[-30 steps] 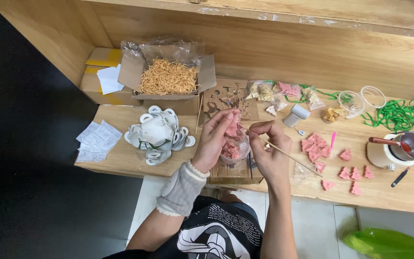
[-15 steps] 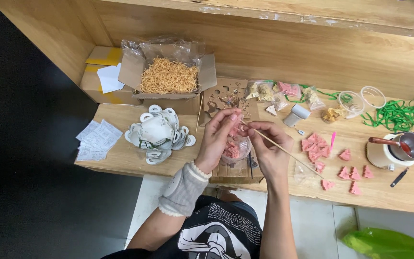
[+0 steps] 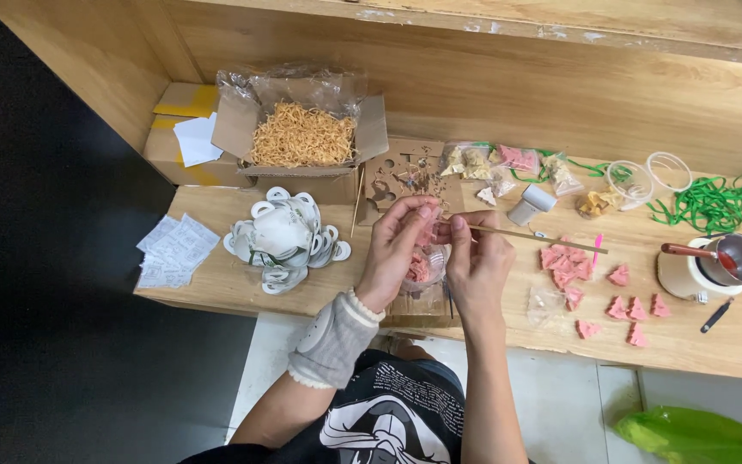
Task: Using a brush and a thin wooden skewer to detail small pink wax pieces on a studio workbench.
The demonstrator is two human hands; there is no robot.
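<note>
My left hand [image 3: 397, 249] holds a small clear bag of pink pieces [image 3: 423, 258] over the wooden table's front edge, fingers pinched at its top. Close beside it, my right hand [image 3: 479, 262] grips a thin wooden stick [image 3: 543, 237] that points right across the table, its near end at the bag's mouth. A grey knitted cuff covers my left wrist. Loose pink pieces [image 3: 568, 262] lie on the table [image 3: 216, 292] to the right of my hands.
A cardboard box of straw-like shreds [image 3: 301, 136] stands at the back. A pile of white round pieces [image 3: 283, 236] lies left of my hands, with white paper packets [image 3: 173, 251] further left. Small bags, green ribbon [image 3: 714, 202] and a small pot with a red-handled tool [image 3: 714, 262] are to the right.
Both hands have lifted slightly and drawn together at the bag. The stick has swung from pointing down-right to lying almost level.
</note>
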